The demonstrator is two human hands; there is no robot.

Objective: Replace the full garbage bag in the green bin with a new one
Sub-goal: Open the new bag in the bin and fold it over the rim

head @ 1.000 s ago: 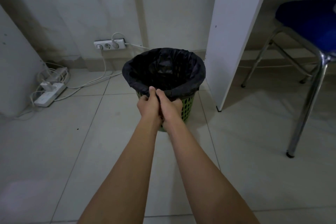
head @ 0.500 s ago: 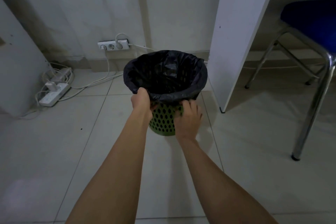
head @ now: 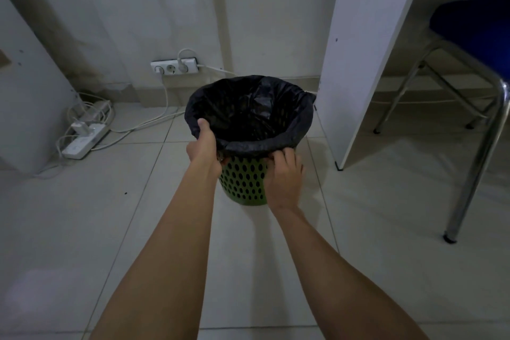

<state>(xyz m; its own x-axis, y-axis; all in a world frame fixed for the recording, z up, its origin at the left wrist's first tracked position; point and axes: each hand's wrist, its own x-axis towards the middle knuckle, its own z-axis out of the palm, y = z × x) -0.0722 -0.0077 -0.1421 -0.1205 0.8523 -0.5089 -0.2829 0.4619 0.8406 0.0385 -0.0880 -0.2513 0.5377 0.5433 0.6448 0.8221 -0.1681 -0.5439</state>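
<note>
**A:** What changed just now?

**Me:** A second ago both my hands were bunched together at the near edge of the black plastic garbage bag (head: 249,116). Now they have spread apart along that edge. My left hand (head: 202,146) sits at the near-left of the rim, thumb hooked over the top into the mouth and fingers closed on the folded-over cuff. My right hand (head: 284,174) is at the near-right, lower down, fingertips tucked under the cuff's bottom edge and pressed against the wall of the round green perforated plastic bin (head: 242,185).

**A:** What does that mean for the job?

**Me:** I judge I'm seating or smoothing the cuff around the rim. The inside looks dark and mostly hollow, so this may already be the fresh liner, but I can't see the bottom well enough to be sure.

**A:** Where does the bin stand?

**Me:** On the pale tiled floor (head: 96,229), close to the wall. The white desk side panel (head: 358,50) is just right of the bin, and the blue-seated chair with chrome legs (head: 474,27) is farther right. The white wall socket strip (head: 175,66) is behind the bin to the left, and the white power strip with tangled cables (head: 84,141) lies well to its left.

**A:** How do the materials look?

**Me:** The bag is thin, crinkled and faintly glossy, gathered in wrinkles along the cuff. The bin is rigid, tapering downward, dotted with oval holes.
</note>
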